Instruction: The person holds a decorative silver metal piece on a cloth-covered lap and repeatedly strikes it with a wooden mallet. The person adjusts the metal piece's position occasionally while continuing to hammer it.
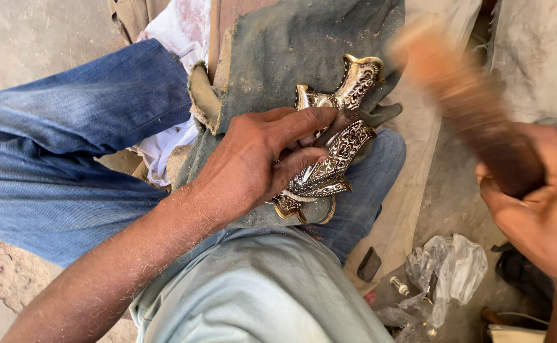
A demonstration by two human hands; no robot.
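On the lap, over a worn green cloth (278, 44), an ornate metal piece (329, 159) with gold-edged filigree is pinned flat by the left hand (253, 162), fingers pressed down on its middle. It is judged rigid, fairly heavy, smooth and prone to slipping; the broad centre is best gripped, away from the pointed flared ends. A blurred wooden handle (469, 108) is clasped in the right hand (538, 216).

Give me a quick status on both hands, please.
Left hand pressing ornate metal piece onto cloth-covered knee. Right hand gripping blurred wooden handle. Nothing between them.
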